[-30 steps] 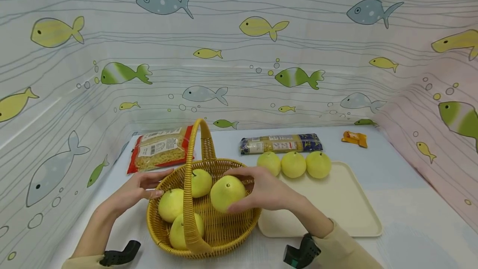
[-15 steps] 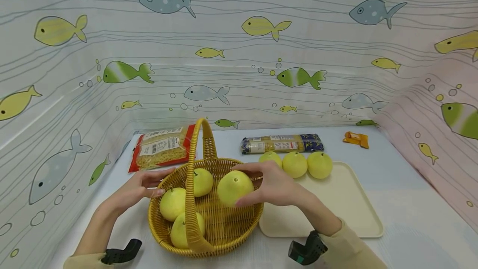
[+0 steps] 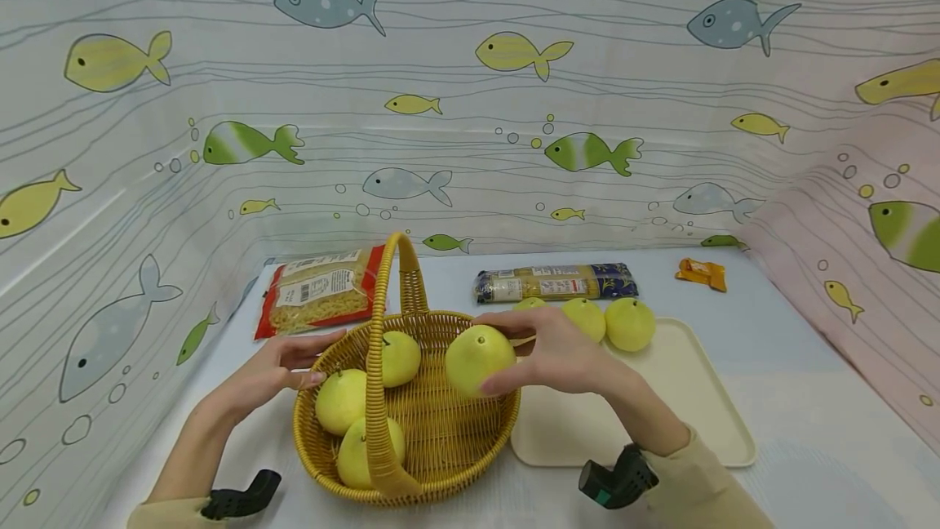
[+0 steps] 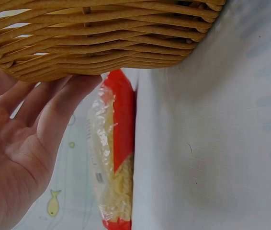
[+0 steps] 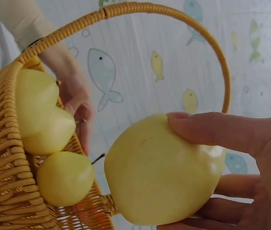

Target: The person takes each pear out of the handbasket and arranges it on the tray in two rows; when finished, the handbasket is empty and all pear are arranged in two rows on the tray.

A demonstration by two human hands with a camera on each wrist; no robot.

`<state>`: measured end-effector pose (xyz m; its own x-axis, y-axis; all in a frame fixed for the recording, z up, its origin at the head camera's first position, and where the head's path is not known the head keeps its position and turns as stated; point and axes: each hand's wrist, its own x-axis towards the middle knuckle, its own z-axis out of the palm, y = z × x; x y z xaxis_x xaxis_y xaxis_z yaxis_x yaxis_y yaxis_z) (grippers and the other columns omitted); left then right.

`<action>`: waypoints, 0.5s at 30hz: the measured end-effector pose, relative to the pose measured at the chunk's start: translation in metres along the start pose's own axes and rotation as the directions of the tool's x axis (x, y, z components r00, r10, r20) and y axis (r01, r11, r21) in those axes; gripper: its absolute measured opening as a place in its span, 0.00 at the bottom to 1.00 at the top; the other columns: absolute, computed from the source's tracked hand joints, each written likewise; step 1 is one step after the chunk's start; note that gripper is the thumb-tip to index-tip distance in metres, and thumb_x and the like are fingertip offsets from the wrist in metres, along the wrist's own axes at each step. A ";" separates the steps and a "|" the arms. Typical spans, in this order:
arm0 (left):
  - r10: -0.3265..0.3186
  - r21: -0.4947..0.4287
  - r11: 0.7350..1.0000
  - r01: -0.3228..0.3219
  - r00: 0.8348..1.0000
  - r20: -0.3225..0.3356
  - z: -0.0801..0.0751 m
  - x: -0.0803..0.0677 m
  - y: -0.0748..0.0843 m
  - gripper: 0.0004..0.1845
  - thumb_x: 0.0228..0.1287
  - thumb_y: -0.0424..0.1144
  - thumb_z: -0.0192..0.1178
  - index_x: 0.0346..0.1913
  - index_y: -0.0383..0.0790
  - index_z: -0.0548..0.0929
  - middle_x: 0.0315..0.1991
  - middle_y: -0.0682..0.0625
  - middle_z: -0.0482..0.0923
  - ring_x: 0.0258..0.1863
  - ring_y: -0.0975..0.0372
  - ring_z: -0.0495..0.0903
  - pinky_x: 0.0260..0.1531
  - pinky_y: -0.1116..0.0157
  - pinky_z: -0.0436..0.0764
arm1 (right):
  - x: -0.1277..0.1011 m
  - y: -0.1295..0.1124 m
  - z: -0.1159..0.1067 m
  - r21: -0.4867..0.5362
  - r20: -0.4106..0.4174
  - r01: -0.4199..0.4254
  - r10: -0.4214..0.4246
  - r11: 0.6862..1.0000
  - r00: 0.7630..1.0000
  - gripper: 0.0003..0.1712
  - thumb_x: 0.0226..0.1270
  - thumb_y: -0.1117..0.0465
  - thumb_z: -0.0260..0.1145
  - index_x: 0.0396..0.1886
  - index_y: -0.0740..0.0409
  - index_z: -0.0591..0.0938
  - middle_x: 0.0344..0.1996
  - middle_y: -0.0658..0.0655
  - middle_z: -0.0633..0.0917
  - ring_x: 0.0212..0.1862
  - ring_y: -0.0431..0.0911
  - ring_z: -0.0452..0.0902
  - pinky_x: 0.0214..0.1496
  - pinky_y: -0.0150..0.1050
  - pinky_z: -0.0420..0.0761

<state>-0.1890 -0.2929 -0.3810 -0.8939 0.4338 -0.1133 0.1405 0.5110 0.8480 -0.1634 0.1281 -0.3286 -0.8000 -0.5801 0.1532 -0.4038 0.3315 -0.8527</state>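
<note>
A yellow wicker basket (image 3: 429, 439) with a tall arched handle stands in front of me. Three yellow-green pears lie inside: one pear (image 3: 400, 357) at the back and two more along the left. My right hand (image 3: 558, 353) holds another pear (image 3: 479, 364) above the basket's right side, thumb on one side and fingers round the other; the right wrist view shows this pear (image 5: 159, 172) up close. At the left rim, my left hand (image 3: 268, 370) grips the basket, its fingers against the woven outer wall (image 4: 111, 45) in the left wrist view.
Right of the basket lies a cream tray (image 3: 683, 398), with three pears (image 3: 629, 325) in a row at its far edge, partly behind my right hand. Behind are a red-edged pasta bag (image 3: 323, 292), a spaghetti pack (image 3: 554, 282) and orange wrapped sweets (image 3: 701, 273). Fish-printed sheeting encloses the table.
My right hand has moved right and slightly up with the pear, from over the basket's middle toward its right rim. My left hand stays at the left rim.
</note>
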 end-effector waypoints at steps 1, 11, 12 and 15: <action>0.000 0.001 1.000 0.000 1.000 0.000 0.000 0.000 0.000 0.37 0.62 0.39 0.66 0.74 0.36 0.67 0.72 0.35 0.66 0.68 0.37 0.68 0.50 0.62 0.78 | -0.001 -0.001 -0.002 0.000 -0.006 -0.006 0.006 1.000 1.000 0.40 0.48 0.50 0.82 0.63 0.50 0.81 0.53 0.48 0.87 0.50 0.41 0.84 0.50 0.35 0.83; 0.002 -0.006 1.000 -0.002 1.000 0.002 0.000 0.000 0.000 0.37 0.62 0.38 0.66 0.74 0.35 0.67 0.72 0.35 0.65 0.68 0.37 0.67 0.50 0.66 0.78 | -0.006 -0.005 -0.017 0.011 -0.059 -0.063 0.064 0.998 0.996 0.42 0.44 0.52 0.83 0.63 0.52 0.82 0.54 0.51 0.87 0.48 0.45 0.85 0.48 0.40 0.84; 0.001 -0.007 1.000 -0.001 1.000 0.003 0.000 0.000 0.000 0.37 0.62 0.38 0.66 0.74 0.35 0.67 0.72 0.35 0.65 0.69 0.37 0.67 0.50 0.65 0.78 | -0.007 -0.005 -0.019 0.013 -0.064 -0.065 0.066 0.998 0.996 0.42 0.44 0.52 0.83 0.63 0.52 0.82 0.54 0.51 0.86 0.48 0.45 0.85 0.48 0.40 0.84; -0.001 -0.013 1.000 0.001 1.000 0.003 0.000 0.000 0.000 0.38 0.62 0.38 0.66 0.74 0.35 0.67 0.72 0.35 0.65 0.69 0.37 0.67 0.50 0.65 0.78 | -0.010 -0.005 -0.024 0.015 -0.081 -0.070 0.071 0.997 0.994 0.42 0.43 0.53 0.83 0.63 0.53 0.82 0.53 0.51 0.87 0.49 0.46 0.85 0.47 0.39 0.84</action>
<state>-0.1891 -0.2923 -0.3810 -0.8925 0.4360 -0.1156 0.1345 0.5019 0.8544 -0.1644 0.1498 -0.3141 -0.8598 -0.4932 0.1324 -0.3403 0.3602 -0.8686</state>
